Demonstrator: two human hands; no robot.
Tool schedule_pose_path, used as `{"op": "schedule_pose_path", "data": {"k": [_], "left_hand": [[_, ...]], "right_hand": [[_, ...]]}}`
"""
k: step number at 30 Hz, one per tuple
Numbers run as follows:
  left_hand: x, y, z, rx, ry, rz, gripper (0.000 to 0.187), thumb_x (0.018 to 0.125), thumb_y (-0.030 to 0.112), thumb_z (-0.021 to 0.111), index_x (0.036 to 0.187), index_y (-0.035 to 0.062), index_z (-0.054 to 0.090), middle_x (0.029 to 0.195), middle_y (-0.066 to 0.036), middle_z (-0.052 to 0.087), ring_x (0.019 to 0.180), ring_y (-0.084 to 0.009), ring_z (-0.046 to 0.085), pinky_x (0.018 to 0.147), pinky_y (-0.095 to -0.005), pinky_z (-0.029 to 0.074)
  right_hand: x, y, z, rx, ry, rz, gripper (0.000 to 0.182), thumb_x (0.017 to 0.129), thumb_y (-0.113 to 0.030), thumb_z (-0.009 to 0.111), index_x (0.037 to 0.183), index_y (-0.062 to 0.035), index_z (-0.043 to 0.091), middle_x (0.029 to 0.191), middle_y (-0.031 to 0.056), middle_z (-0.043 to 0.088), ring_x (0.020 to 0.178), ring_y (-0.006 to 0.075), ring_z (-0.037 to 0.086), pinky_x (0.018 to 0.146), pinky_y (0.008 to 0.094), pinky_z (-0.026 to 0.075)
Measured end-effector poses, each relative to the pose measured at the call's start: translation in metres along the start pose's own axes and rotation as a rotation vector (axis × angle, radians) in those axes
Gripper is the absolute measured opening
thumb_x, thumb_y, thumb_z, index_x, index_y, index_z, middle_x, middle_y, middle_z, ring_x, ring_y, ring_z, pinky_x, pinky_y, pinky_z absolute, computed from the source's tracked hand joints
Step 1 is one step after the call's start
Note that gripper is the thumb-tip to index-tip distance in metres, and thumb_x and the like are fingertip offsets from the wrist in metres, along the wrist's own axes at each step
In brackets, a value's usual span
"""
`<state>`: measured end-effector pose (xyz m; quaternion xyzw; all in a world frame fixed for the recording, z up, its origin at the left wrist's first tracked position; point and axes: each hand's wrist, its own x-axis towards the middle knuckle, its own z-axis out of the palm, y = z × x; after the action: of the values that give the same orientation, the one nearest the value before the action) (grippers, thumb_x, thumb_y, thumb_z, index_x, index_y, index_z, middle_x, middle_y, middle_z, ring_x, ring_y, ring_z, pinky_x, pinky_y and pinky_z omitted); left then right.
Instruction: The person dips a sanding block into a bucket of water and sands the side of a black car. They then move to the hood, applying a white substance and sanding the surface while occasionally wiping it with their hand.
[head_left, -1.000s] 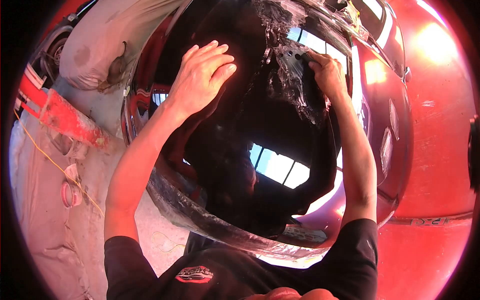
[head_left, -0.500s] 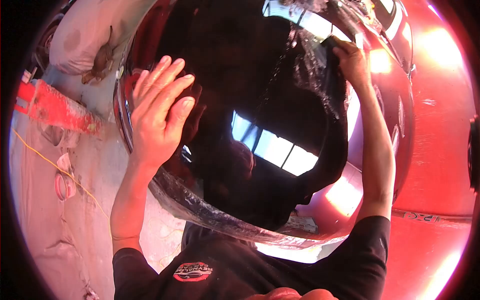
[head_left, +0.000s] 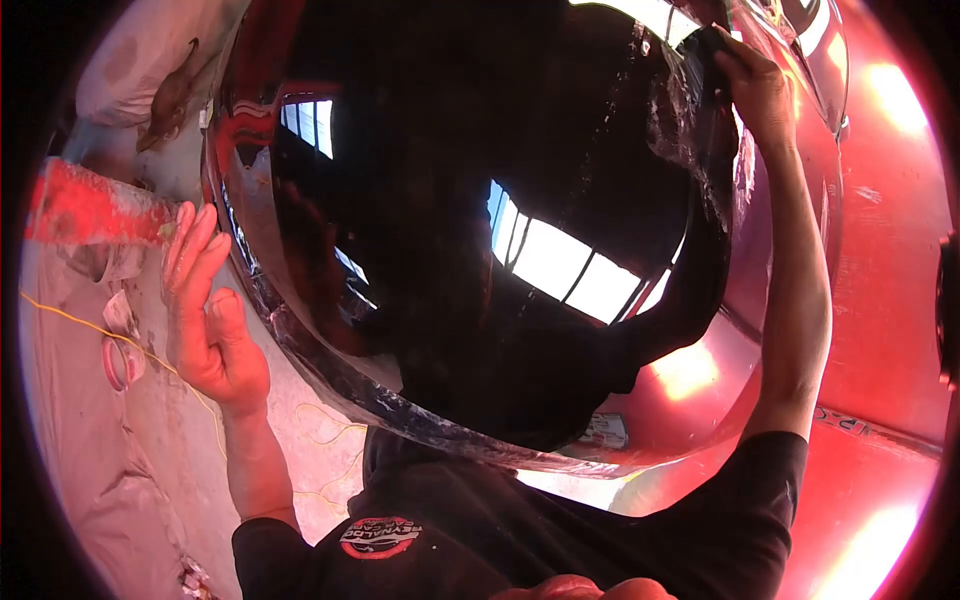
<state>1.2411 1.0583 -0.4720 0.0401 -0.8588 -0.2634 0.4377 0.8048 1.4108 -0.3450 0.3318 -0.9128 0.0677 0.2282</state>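
Note:
A large, glossy black curved panel (head_left: 440, 120) of a red vehicle fills the middle, reflecting bright windows and my dark outline. Streaks and droplets mark its upper right part. My right hand (head_left: 765, 95) is at that panel's upper right edge, fingers bent over something dark that I cannot make out. Off the panel's left rim, my left hand (head_left: 210, 310) is raised with fingers stretched and thumb apart. It holds nothing. In the view, its fingertips overlap the end of a red scuffed beam (head_left: 95, 205); contact cannot be told.
Red bodywork (head_left: 885, 330) with bright glare runs down the right side. A yellow cord (head_left: 75, 313) crosses the pale floor at left, by a ring-shaped thing (head_left: 117, 362). A pale covered bulky shape (head_left: 130, 75) is at upper left.
My left hand has moved left and down, from over the black panel to outside its rim. My right hand has shifted up and right along the edge. The view has shifted a little.

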Motion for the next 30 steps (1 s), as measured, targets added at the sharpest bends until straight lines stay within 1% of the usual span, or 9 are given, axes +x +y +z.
{"op": "schedule_pose_path", "data": {"k": [2,3,6,10,14,17,19,25,30], "left_hand": [[-0.001,-0.004,-0.001,-0.002,-0.015,-0.004,0.036,0.106,0.016,0.044,0.127,-0.0067,0.063,0.136,-0.023,0.063,0.135,-0.0402,0.052,0.116,-0.0509,0.036],[-0.003,-0.009,-0.005,-0.006,-0.012,-0.014,0.037,0.108,0.018,0.043,0.128,-0.0064,0.062,0.138,-0.023,0.061,0.136,-0.04,0.052,0.117,-0.0507,0.036],[-0.011,-0.021,-0.016,-0.037,0.012,-0.079,0.036,0.109,0.018,0.043,0.128,-0.006,0.062,0.14,-0.023,0.06,0.137,-0.0399,0.051,0.117,-0.0506,0.036],[-0.004,-0.02,-0.012,-0.04,0.028,-0.057,0.036,0.109,0.018,0.043,0.127,-0.0057,0.062,0.139,-0.022,0.061,0.137,-0.0396,0.051,0.117,-0.0502,0.036],[-0.001,-0.005,-0.007,-0.031,0.002,-0.001,0.036,0.108,0.019,0.044,0.127,-0.0055,0.062,0.138,-0.021,0.062,0.136,-0.0395,0.052,0.116,-0.0497,0.037],[-0.007,-0.009,-0.012,-0.025,-0.007,-0.006,0.034,0.108,0.016,0.044,0.126,-0.0053,0.063,0.137,-0.021,0.062,0.135,-0.039,0.052,0.116,-0.0499,0.037],[-0.014,-0.014,-0.016,-0.028,0.008,-0.04,0.033,0.107,0.016,0.044,0.124,-0.0053,0.064,0.135,-0.021,0.064,0.134,-0.0394,0.054,0.115,-0.0501,0.038],[-0.015,-0.006,-0.011,-0.055,0.032,-0.093,0.033,0.106,0.016,0.045,0.121,-0.0051,0.066,0.13,-0.019,0.067,0.132,-0.0395,0.056,0.113,-0.0503,0.039],[-0.017,0.011,-0.012,-0.057,-0.027,-0.037,0.032,0.107,0.015,0.046,0.123,-0.0059,0.064,0.133,-0.02,0.064,0.134,-0.0388,0.053,0.113,-0.0492,0.039]], "right_hand": [[-0.016,-0.007,-0.007,-0.017,-0.025,0.039,0.03,0.095,-0.029,0.068,0.119,-0.0127,0.075,0.109,0.0172,0.073,0.099,0.0353,0.072,0.085,0.0418,0.055],[-0.04,-0.021,-0.014,0.019,-0.007,-0.101,0.029,0.094,-0.022,0.068,0.122,-0.0164,0.074,0.112,0.0161,0.073,0.099,0.0339,0.072,0.086,0.0411,0.056],[-0.093,-0.07,-0.043,0.081,-0.041,-0.226,0.048,0.085,-0.005,0.075,0.127,-0.0255,0.072,0.124,0.012,0.07,0.106,0.0324,0.071,0.095,0.0411,0.056],[-0.051,-0.047,-0.022,0.027,0.023,-0.195,0.038,0.09,-0.016,0.071,0.127,-0.0236,0.073,0.124,0.0115,0.07,0.11,0.0314,0.069,0.097,0.0411,0.054],[0.017,-0.015,0.009,0.15,-0.047,0.093,0.033,0.095,-0.019,0.065,0.127,-0.024,0.072,0.119,0.0129,0.072,0.105,0.0332,0.07,0.093,0.0426,0.055],[-0.037,-0.054,-0.021,0.055,-0.117,0.059,0.035,0.094,-0.017,0.067,0.128,-0.0249,0.072,0.12,0.0117,0.072,0.109,0.0322,0.07,0.093,0.0425,0.055],[-0.089,-0.071,-0.036,0.027,0.006,-0.29,0.044,0.089,-0.013,0.072,0.131,-0.025,0.069,0.122,0.0098,0.071,0.113,0.0302,0.067,0.094,0.0414,0.054],[-0.055,-0.062,-0.03,0.125,-0.097,-0.052,0.04,0.089,-0.011,0.07,0.129,-0.0184,0.071,0.12,0.0136,0.071,0.109,0.0357,0.066,0.094,0.0422,0.053],[-0.016,-0.045,-0.005,0.168,0.032,0.042,0.035,0.092,-0.014,0.069,0.126,-0.02,0.073,0.11,0.0164,0.073,0.098,0.0394,0.07,0.094,0.0445,0.053]]}}
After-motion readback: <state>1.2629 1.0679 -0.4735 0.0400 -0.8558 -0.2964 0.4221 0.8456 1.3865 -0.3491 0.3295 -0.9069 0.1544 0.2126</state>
